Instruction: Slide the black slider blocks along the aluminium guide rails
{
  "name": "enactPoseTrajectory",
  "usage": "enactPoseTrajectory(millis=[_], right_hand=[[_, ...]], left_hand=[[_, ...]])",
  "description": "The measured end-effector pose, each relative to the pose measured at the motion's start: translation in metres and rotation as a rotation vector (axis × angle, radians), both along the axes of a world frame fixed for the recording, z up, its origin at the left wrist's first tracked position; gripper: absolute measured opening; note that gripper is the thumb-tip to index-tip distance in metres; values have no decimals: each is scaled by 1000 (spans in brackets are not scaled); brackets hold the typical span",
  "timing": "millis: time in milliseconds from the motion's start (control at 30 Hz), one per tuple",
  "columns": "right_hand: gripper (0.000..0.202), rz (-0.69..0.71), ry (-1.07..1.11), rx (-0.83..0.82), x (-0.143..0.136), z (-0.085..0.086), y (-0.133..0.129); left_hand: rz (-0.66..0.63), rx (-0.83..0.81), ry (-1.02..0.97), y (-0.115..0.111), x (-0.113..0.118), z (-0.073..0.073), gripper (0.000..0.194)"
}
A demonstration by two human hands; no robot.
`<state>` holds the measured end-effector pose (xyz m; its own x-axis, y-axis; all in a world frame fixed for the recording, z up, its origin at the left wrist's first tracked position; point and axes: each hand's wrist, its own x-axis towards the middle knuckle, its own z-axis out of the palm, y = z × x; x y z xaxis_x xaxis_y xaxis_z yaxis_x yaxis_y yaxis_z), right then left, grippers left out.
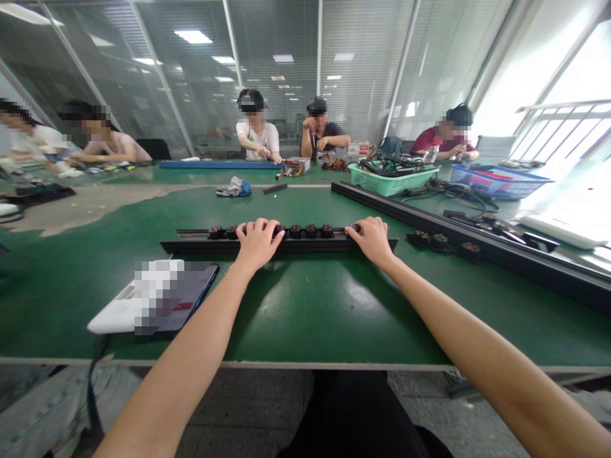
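Note:
A black rail (305,246) lies crosswise on the green table in front of me. Several round black socket modules (310,231) sit in a row along its channel, with a gap in the row towards the right. My left hand (258,243) is closed over the rail left of its middle, its fingers curled over the far side and hiding part of the row. Near the right end, my right hand (374,238) grips another black socket module (356,228) at the channel. The fingertips of both hands are partly hidden.
At the left lie a white device (114,312) and a dark tablet (203,283). A longer black rail (477,238) runs diagonally at the right, with loose modules (440,242) beside it. Further back are a green basket (389,182), a blue basket (501,184), a crumpled cloth (233,187) and several people.

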<state>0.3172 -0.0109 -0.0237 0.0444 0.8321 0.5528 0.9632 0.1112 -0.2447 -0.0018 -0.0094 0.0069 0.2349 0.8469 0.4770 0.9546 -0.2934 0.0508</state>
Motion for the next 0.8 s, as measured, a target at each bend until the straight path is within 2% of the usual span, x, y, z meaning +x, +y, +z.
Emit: enactPoseTrajectory(millis=[800], right_hand=[[43, -11, -36, 11, 1, 3, -3]], left_hand=[[2, 1, -13, -3, 1, 1, 38]])
